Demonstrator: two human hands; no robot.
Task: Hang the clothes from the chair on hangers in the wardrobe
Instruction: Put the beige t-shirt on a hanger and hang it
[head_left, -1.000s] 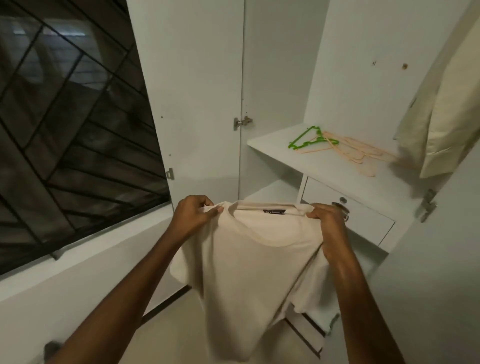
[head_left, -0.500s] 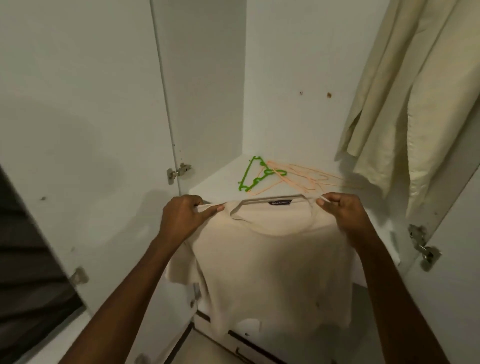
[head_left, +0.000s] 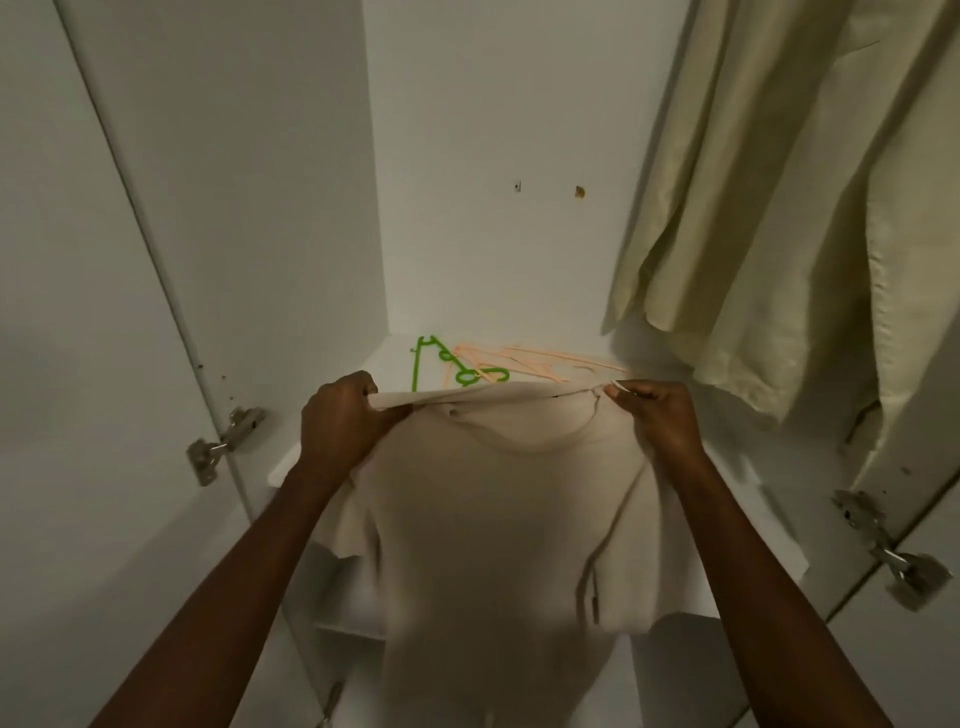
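A cream T-shirt (head_left: 498, 519) hangs spread in front of me, over the front edge of the wardrobe shelf (head_left: 670, 387). My left hand (head_left: 345, 421) grips its left shoulder and my right hand (head_left: 657, 421) pinches its right shoulder at the collar. Just behind the shirt's top edge, a green hanger (head_left: 447, 366) and several peach hangers (head_left: 535, 364) lie on the shelf. A pale yellow garment (head_left: 779, 208) hangs inside the wardrobe at the upper right.
The open left wardrobe door (head_left: 104, 312) stands close on my left with a metal hinge (head_left: 223, 441). The right door's hinge (head_left: 893, 551) is at the lower right. The white back wall (head_left: 498, 156) of the wardrobe is straight ahead.
My view has swung from the window to the wardrobe and closed in on it. Both hands have carried the shirt up to the shelf, its collar now level with the hangers.
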